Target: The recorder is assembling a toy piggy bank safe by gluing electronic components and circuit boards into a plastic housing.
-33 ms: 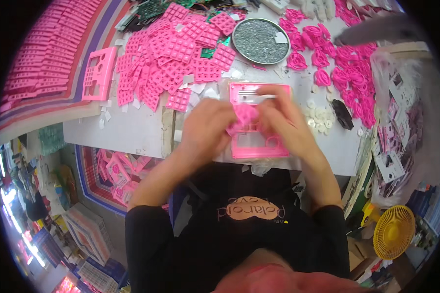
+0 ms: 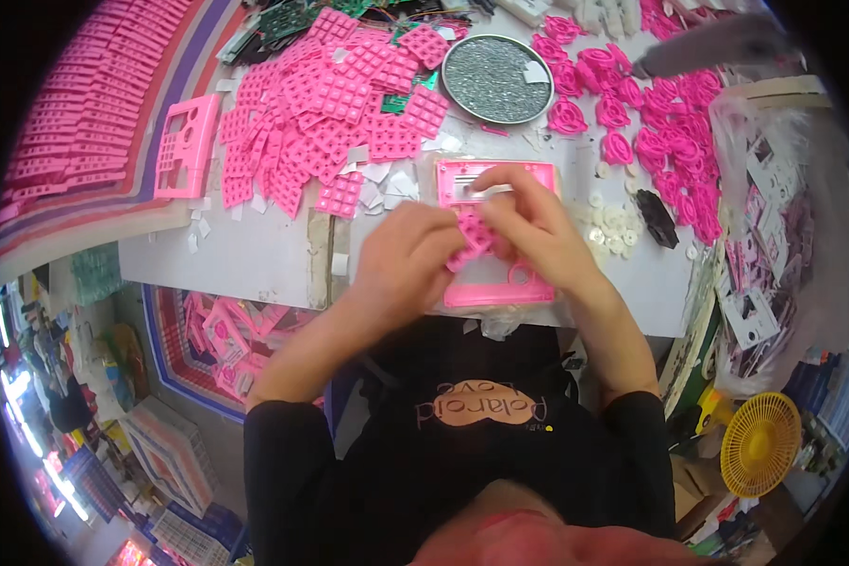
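Note:
In front of me lies a pink plastic casing point(image 2: 500, 296) with cut-out openings, flat on the table. Over its left side, my left hand point(image 2: 406, 259) is closed on a small pink rubber keypad point(image 2: 472, 236), which is tilted. On the keypad's other side is my right hand point(image 2: 542, 226), its fingers curled and close to the keypad. A small white piece point(image 2: 496, 191), perhaps paper, shows between its thumb and forefinger. Whether the right fingertips also touch the keypad is hidden.
A heap of pink keypads point(image 2: 302, 123) fills the left back. Behind the casing stands a round tray of small metal screws point(image 2: 498, 80). Pink round parts point(image 2: 674, 141) and white discs point(image 2: 613, 226) lie right. Another casing point(image 2: 187, 146) stands left; a yellow fan point(image 2: 760, 445) is lower right.
The keypad, blurred before, is now steadier and slightly lower over the casing. My right hand has shifted a little left with the white piece.

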Motion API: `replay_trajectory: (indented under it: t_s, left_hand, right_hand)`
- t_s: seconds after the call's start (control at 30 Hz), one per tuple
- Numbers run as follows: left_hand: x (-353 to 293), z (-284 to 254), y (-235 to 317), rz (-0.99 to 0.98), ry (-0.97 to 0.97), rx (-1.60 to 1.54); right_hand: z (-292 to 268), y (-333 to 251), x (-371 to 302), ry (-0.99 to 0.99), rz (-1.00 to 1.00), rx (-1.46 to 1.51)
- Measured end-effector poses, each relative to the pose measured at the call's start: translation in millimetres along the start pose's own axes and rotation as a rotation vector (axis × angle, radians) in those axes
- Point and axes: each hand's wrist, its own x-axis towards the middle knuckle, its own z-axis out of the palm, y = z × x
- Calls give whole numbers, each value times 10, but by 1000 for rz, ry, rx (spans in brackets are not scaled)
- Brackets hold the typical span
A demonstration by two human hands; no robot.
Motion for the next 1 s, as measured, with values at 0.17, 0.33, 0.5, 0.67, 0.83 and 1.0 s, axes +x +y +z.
replay_trajectory:
  t_s: [0.17,0.33,0.5,0.67,0.83,1.0]
  left_hand:
    - [-178,-54,174,-1054,-64,-1111]
    - [-263,-47,83,-1119,17,-1324]
    - [-156,-121,264,-435,-137,-368]
    - [-303,-142,236,-225,-124,-143]
    - [-387,11,95,-166,-134,-41]
    - [-381,97,74,-110,-174,33]
  right_hand:
    - [-152,86,161,-199,76,73]
    - [-142,47,164,-155,169,161]
    - [-150,102,144,-214,29,-56]
    - [-259,91,23,-217,-282,-561]
    - [-301,224,290,-160,-598,-835]
    - [-258,228,346,-47,-585,-893]
